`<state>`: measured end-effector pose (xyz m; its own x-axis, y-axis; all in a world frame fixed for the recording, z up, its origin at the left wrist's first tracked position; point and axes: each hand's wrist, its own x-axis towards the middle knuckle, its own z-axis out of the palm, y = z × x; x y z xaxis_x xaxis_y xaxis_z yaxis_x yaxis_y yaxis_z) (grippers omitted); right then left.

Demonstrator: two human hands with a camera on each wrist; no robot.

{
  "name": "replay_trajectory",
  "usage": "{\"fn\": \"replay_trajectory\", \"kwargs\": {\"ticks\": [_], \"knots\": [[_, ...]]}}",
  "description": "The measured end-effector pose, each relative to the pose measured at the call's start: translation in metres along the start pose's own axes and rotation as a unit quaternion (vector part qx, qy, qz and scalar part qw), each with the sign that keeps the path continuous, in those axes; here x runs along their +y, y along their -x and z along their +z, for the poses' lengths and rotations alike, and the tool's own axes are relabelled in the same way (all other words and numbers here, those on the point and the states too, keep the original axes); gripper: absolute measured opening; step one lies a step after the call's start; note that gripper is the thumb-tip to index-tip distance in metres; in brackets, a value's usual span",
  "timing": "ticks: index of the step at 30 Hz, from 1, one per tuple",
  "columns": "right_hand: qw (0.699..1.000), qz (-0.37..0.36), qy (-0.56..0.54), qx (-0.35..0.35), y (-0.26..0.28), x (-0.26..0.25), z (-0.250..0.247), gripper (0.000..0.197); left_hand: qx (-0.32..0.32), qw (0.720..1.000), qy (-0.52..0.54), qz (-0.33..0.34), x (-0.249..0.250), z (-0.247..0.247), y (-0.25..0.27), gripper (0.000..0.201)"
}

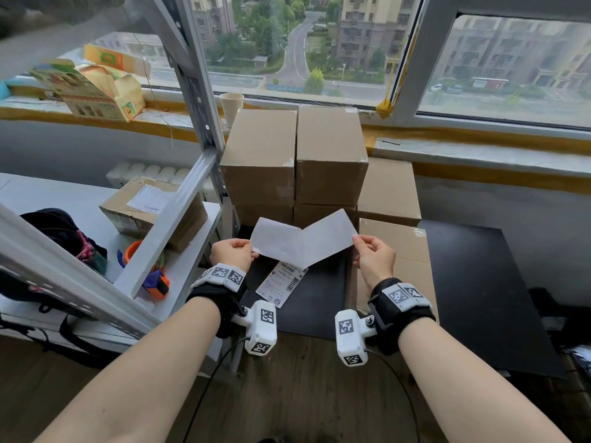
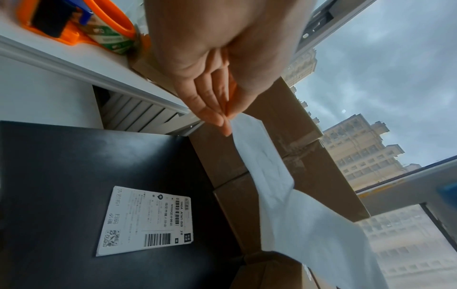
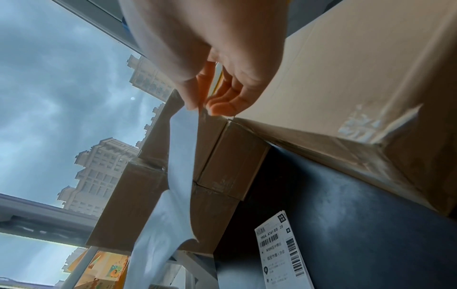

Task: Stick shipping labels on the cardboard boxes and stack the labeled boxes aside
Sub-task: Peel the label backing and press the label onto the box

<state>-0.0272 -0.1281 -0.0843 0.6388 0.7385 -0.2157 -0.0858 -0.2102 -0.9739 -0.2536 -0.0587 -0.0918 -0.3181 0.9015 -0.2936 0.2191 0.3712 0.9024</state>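
Observation:
I hold a white label sheet [image 1: 300,241] in the air, peeled into two layers that still join in the middle. My left hand [image 1: 252,247] pinches the left layer's edge, and my right hand [image 1: 355,239] pinches the right layer's corner. The same sheet [image 2: 284,187] [image 3: 183,156] hangs between the left hand [image 2: 226,123] and the right hand [image 3: 201,109] in the wrist views. A printed shipping label [image 1: 281,284] [image 2: 146,221] [image 3: 284,252] lies flat on the black table [image 1: 479,282] below. A cardboard box [image 1: 406,251] sits just right of my right hand. Stacked plain boxes [image 1: 294,158] stand behind.
A white shelf [image 1: 80,199] on the left carries a labelled cardboard box [image 1: 150,209], an orange tape dispenser [image 1: 150,270] and a dark bag [image 1: 60,231]. Slanted metal rack posts [image 1: 192,100] cross in front of it. A paper cup [image 1: 231,107] and a printed carton [image 1: 96,87] rest on the windowsill.

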Motion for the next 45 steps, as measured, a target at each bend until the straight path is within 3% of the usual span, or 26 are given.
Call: {"fn": "replay_trajectory", "kwargs": {"ticks": [5, 12, 23, 31, 38, 41, 43, 45], "knots": [[0.998, -0.032, 0.002, 0.05, -0.006, -0.006, -0.007, 0.012, 0.003, 1.0, 0.001, -0.011, -0.009, -0.003, -0.005, 0.013], [0.996, -0.07, 0.022, 0.045, -0.006, -0.022, -0.01, 0.011, -0.015, 0.999, -0.005, -0.042, -0.035, 0.004, -0.016, 0.011], [0.984, -0.094, 0.124, -0.081, 0.003, -0.011, 0.02, 0.009, -0.077, 0.985, 0.077, -0.135, -0.088, 0.039, -0.033, 0.01], [0.976, -0.074, 0.166, -0.119, 0.008, 0.012, 0.031, 0.012, -0.08, 0.984, -0.013, -0.158, -0.127, 0.046, -0.059, 0.016], [0.972, -0.09, 0.167, -0.136, 0.021, 0.012, 0.03, 0.014, -0.081, 0.982, -0.167, -0.037, -0.091, 0.024, -0.046, 0.022], [0.967, -0.103, 0.182, -0.145, 0.026, 0.009, 0.025, 0.013, -0.142, 0.984, -0.099, -0.031, -0.061, 0.024, -0.028, 0.011], [0.96, -0.121, 0.207, -0.147, 0.03, 0.007, 0.021, 0.011, -0.216, 0.974, -0.039, -0.052, -0.036, 0.029, -0.014, 0.025], [0.951, -0.141, 0.234, -0.147, 0.035, 0.005, 0.017, 0.012, -0.25, 0.966, -0.011, -0.056, -0.012, 0.034, -0.001, 0.028]]}}
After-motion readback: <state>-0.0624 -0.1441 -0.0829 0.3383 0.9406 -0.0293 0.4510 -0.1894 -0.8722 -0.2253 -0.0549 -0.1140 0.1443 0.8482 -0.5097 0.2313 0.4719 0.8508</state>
